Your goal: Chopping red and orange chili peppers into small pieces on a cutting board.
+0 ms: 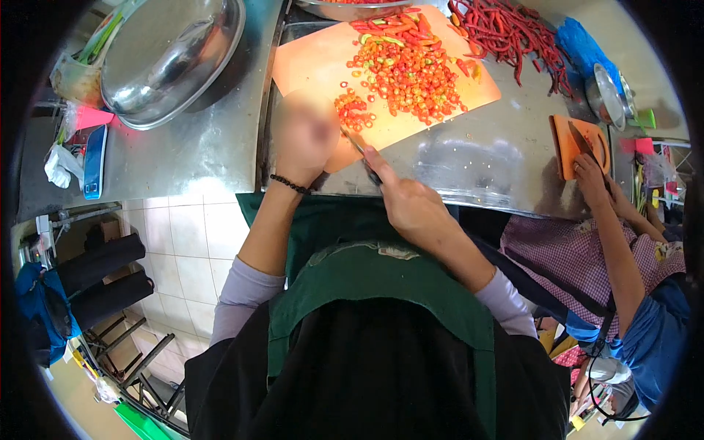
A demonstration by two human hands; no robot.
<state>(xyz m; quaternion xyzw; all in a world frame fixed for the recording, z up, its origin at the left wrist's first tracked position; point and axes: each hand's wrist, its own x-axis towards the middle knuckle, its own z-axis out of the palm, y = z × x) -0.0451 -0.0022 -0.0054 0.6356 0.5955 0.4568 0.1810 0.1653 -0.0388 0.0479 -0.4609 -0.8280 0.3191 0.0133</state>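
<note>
My right hand (pixel 415 212) grips a knife (pixel 355 143), its index finger stretched along the tool. The blade points up and left over the near corner of an orange cutting board (pixel 311 63). My left hand (pixel 305 132) is at the board's left edge, but a blur covers it, so its fingers and anything in them are hidden. Close to the blade lies a small group of sliced chilies (pixel 353 111). A larger heap of red and orange chili slices (pixel 412 82) spreads over the board's middle. Behind it lie longer chilies (pixel 404 27).
Long dark-red chilies (pixel 514 36) lie on the steel table (pixel 462 165) at back right. A large metal bowl (pixel 165 60) and a blue phone-like object (pixel 95 162) are left. At right, a co-worker's hand (pixel 589 173) holds a knife over a small orange board (pixel 564 148).
</note>
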